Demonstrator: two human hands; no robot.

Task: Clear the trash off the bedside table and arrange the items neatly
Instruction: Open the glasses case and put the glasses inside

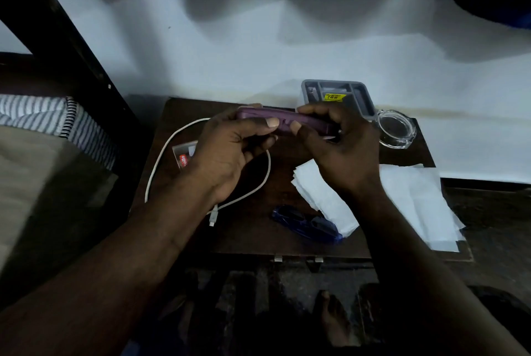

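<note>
A flat purple case (304,120) is held level above the dark wooden bedside table (250,235). My left hand (230,151) grips its left end and my right hand (336,146) grips its right end. Below them on the table lie a looped white cable (161,154), a clear packet with a red label (184,157) partly hidden by my left wrist, a blue wrapper-like object (304,225) and white tissue sheets (411,200).
At the table's back right stand a grey compartment tray (339,94) with a yellow sticker and a clear glass ashtray (398,128). A bed with striped cloth (43,114) is on the left, and a white wall runs behind. A bare foot (333,318) shows on the floor.
</note>
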